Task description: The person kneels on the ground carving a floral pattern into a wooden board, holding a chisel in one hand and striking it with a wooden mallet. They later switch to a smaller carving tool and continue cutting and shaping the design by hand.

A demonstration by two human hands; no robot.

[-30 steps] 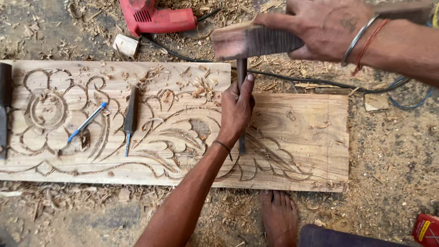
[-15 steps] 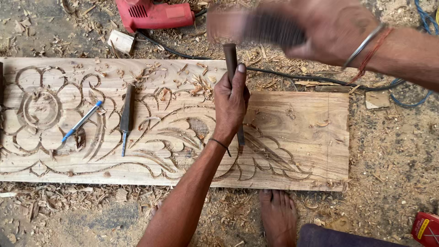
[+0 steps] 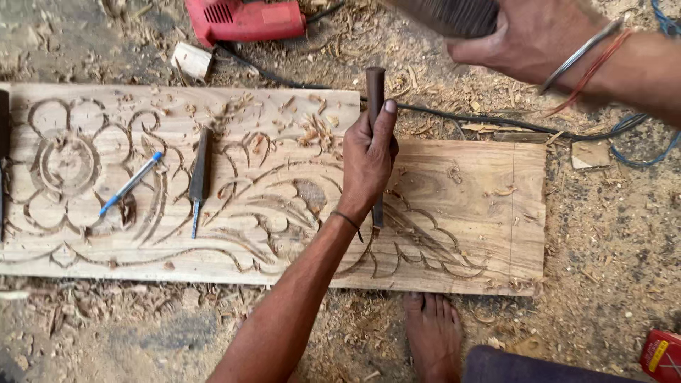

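The left hand (image 3: pixel 369 167) is closed in a fist around a dark-handled steel carving chisel (image 3: pixel 375 92), thumb up along the handle so the butt end stands free above the fist, while the blade tip sits in a curved groove on the long pale wooden plank carved with flowers and scrolls (image 3: pixel 461 184); gripping low like this appears to keep the fingers out of the way of a blow. The right hand (image 3: pixel 528 35), wearing a metal bangle and a red thread at the wrist, is clenched around a blurred dark wooden mallet (image 3: pixel 447 14) raised above and to the right of the chisel's butt, apart from it. The plank lies flat on a floor strewn with shavings, and the person's bare foot (image 3: pixel 433 333) sits just beside its near edge, perhaps to steady it. A second, spare chisel (image 3: pixel 201 170) and a blue pen (image 3: pixel 131 183) rest on the carved left half, well apart from the working spot. The plain right end of the plank is uncut. Beyond the far edge lie a red power drill (image 3: pixel 245 20) and a black cable (image 3: pixel 482 120).
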